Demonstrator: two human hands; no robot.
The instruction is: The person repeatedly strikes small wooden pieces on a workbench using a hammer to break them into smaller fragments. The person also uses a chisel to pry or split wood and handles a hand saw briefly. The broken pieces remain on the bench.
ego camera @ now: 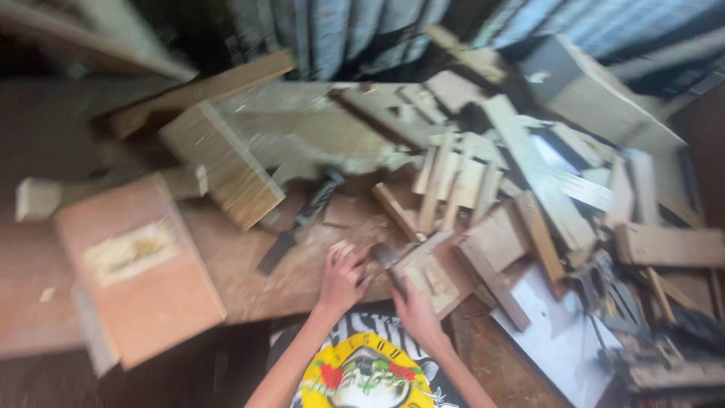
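Your left hand (343, 278) rests at the near edge of the workbench (249, 279), a little below the centre of the view, and its fingers are curled around a small pale piece of wood (339, 246), which sticks out at the top of the fist. Your right hand (411, 306) is just beside it, at 4 o'clock from the left one, and its fingers are closed on a dark tool (387, 257) whose head points toward 11 o'clock; the picture is blurred, so I cannot tell which tool it is. The tool head is very near the left hand, but I cannot tell if they touch. At 2 o'clock from your right hand lies a flat wooden block (434, 272), touching the fingers. At 10 o'clock from your left hand a long dark bar (302, 221) lies slanted on the bench. Further out, from 12 to 3 o'clock, there is a big heap of wood offcuts (521, 181), lying across each other. At 9 o'clock a reddish board (140, 272) hangs over the bench edge, and above it, at 10 o'clock, stands a thick pale timber block (223, 162). At 4 o'clock a white sheet (555, 340) lies under the scraps.
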